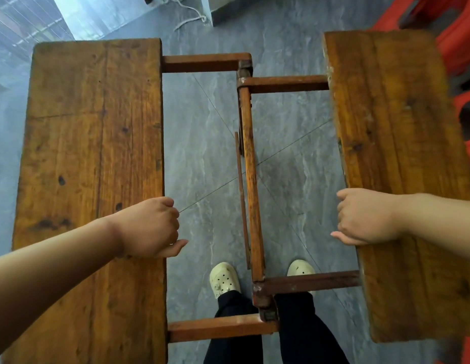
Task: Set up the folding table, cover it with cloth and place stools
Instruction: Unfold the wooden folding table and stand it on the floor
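A brown wooden folding table is spread apart below me. Its left board [92,143] and right board [396,132] lie apart, joined by a hinged wooden frame [251,179] in the gap between them. My left hand [152,227] grips the inner edge of the left board. My right hand [365,218] grips the inner edge of the right board. Red plastic stools [456,40] stand at the far right, partly cut off by the frame edge. No cloth is in view.
Grey marbled floor tiles [205,143] show through the gap, where my feet in pale clogs [224,279] stand. A white cord [190,15] and a pale cabinet base [223,9] lie at the top. Glass panels [24,19] are at the upper left.
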`<state>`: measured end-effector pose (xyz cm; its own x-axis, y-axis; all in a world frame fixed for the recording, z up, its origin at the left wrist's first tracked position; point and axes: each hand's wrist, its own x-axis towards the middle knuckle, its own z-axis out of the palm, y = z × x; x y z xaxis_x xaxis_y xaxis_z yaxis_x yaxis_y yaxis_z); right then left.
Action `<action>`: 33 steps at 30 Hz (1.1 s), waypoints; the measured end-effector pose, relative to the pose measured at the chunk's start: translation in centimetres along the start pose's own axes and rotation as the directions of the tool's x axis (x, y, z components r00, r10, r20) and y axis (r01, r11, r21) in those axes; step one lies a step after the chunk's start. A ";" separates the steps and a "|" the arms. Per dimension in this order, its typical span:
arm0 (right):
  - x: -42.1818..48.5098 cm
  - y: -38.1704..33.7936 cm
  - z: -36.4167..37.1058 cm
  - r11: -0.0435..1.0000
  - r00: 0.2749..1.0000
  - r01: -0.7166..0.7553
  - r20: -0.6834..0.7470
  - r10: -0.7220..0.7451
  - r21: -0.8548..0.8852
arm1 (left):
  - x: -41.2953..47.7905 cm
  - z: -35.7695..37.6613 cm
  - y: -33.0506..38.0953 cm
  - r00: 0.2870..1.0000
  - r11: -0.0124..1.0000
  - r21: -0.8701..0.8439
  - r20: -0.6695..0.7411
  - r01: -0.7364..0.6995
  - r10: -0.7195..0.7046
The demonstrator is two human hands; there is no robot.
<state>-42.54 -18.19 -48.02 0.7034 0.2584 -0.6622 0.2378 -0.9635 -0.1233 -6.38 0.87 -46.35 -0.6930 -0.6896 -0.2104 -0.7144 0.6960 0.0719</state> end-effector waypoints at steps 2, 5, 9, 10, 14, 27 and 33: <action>-0.1 -0.1 0.2 1.000 0.998 0.016 -0.069 -0.015 0.011 | 0.0 0.0 0.5 1.000 1.000 -0.002 0.003 0.005 -0.005; 0.0 -0.1 -0.5 0.996 0.961 -0.031 -0.277 0.006 -0.087 | 0.7 -0.2 1.1 1.000 1.000 0.024 -0.002 0.011 -0.011; 2.8 -1.1 -2.9 0.998 0.947 0.067 -0.314 -0.067 -0.011 | 2.9 -0.7 1.6 0.996 0.999 0.035 -0.084 -0.019 0.022; 3.1 -1.1 -3.3 0.997 0.957 0.075 -0.283 -0.066 0.022 | 3.3 -0.8 1.5 0.996 0.999 0.030 -0.089 -0.016 0.019; 1.9 -0.3 -3.2 0.997 0.934 -0.035 -0.357 0.007 -0.071 | 3.1 -0.3 1.7 0.994 1.000 -0.012 -0.112 0.019 -0.020; 2.5 -2.1 -2.9 0.997 0.989 0.051 -0.138 -0.044 0.049 | 5.3 -0.9 2.5 0.992 0.997 0.074 -0.128 -0.011 0.021; 3.3 -2.3 -3.3 0.998 0.992 0.042 -0.119 -0.037 0.037 | 6.6 -1.2 2.8 0.991 0.998 0.063 -0.129 -0.027 0.035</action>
<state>-38.56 -14.88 -47.47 0.7687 0.3007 -0.5646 0.2421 -0.9537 -0.1783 -13.04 -1.98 -46.37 -0.7242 -0.6849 -0.0800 -0.6880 0.7256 0.0164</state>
